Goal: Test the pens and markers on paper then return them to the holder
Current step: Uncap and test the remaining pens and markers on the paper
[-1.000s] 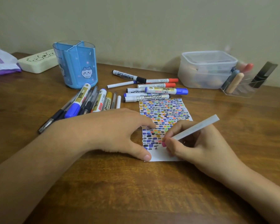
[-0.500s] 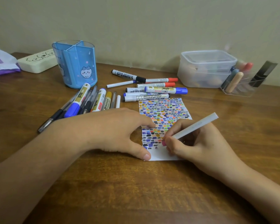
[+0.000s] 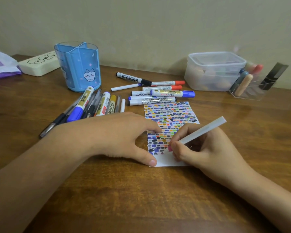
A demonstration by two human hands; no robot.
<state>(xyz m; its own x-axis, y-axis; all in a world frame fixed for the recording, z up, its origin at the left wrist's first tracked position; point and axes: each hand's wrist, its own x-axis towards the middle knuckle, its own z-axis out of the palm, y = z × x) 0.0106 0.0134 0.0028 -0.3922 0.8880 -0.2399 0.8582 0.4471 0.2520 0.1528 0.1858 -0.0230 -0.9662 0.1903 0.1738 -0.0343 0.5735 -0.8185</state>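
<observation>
A small white paper point(image 3: 171, 115) covered in coloured dabs lies on the wooden table. My left hand point(image 3: 121, 137) presses its left edge flat with forefinger and thumb spread. My right hand point(image 3: 202, 148) grips a white marker point(image 3: 203, 130) whose pink tip touches the paper near its bare lower end. A blue divided pen holder point(image 3: 78, 66) with a cat sticker stands at the back left, and nothing shows above its rim. One bunch of pens and markers point(image 3: 91, 106) lies in front of the holder. Another group of whiteboard markers point(image 3: 156, 93) lies just behind the paper.
A lidded clear plastic box point(image 3: 213, 71) and a clear organiser point(image 3: 252, 86) with small items stand at the back right. A cream case point(image 3: 39, 64) and a purple-and-white packet point(image 3: 2, 66) lie at the back left by the wall.
The pink tip has shifted very slightly on the lower part of the paper. My left hand has stayed in place.
</observation>
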